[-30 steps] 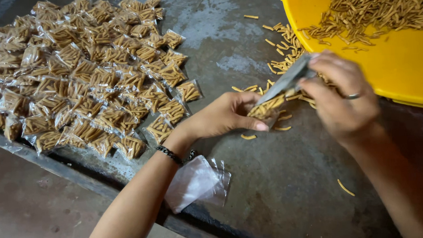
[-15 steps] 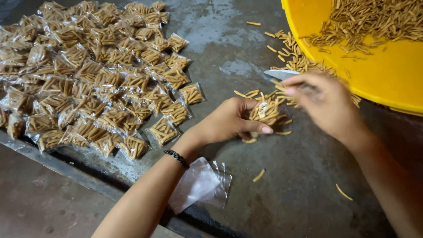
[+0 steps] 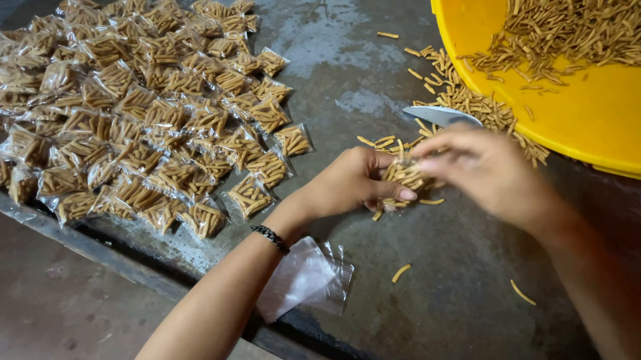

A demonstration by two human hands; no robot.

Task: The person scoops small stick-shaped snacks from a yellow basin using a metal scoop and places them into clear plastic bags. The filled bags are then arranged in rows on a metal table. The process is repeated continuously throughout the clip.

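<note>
Between both hands: small clear snack-stick pouch (image 3: 403, 176), left hand (image 3: 349, 182) closed around it, right hand (image 3: 487, 168) pinching its top, blurred. Filling step, I judge. Next needs sealing; finished packets (image 3: 141, 115) lie left of left hand.

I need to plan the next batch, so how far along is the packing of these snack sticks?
Done: many filled packets lie spread on the table. In hand: the left hand holds a small packet of sticks, with the right hand working at it. Left: loose sticks on the table, more in the yellow tub, and empty bags under the left wrist.
</note>
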